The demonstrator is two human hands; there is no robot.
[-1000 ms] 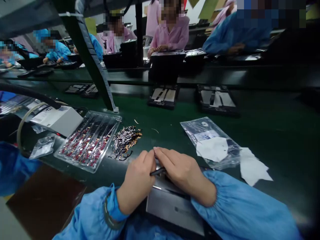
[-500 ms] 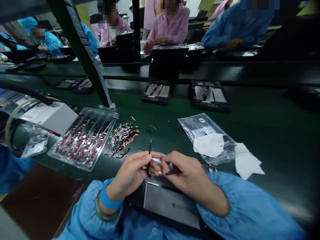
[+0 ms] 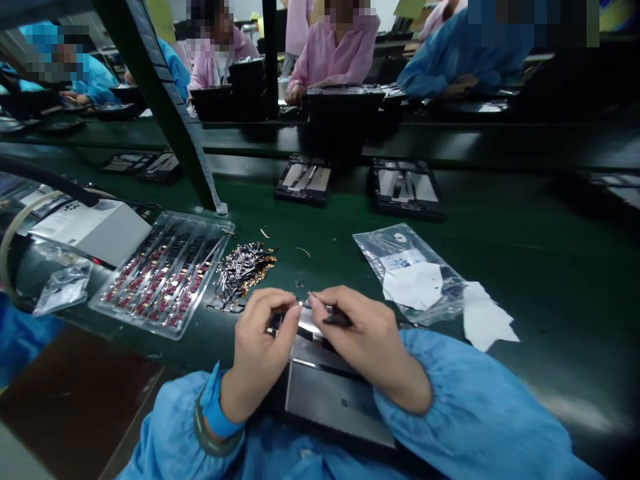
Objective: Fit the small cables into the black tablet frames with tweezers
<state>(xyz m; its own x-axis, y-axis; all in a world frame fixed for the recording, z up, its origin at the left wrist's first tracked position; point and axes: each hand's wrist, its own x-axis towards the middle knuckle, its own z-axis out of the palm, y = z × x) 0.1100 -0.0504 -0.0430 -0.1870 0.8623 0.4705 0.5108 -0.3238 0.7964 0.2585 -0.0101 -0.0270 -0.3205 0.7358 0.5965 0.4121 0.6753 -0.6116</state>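
Note:
My left hand (image 3: 263, 343), a blue band at its wrist, is closed with thumb and forefinger together over the far edge of an opened black device (image 3: 330, 407) with flat grey panels. What sits at its fingertips is small and mostly hidden. Opposite it, my right hand (image 3: 357, 340) grips a slim black pen-like tool (image 3: 337, 320), its fingertips almost meeting the left ones. Just beyond the left hand lies a pile of small flex cables (image 3: 245, 267). To its left is a clear tray (image 3: 183, 327) with rows of red and black small parts.
A clear plastic bag (image 3: 395, 243) with white paper pieces (image 3: 490, 317) lies to the right. Further back are opened devices (image 3: 407, 190) and a slanted green post (image 3: 175, 113). A white box (image 3: 107, 230) stands left. Co-workers in pink and blue sit across the bench.
The thin black cable that stood up from my left fingers is now lowered out of sight. My left hand has turned, its back more upward, and both hands have come close together.

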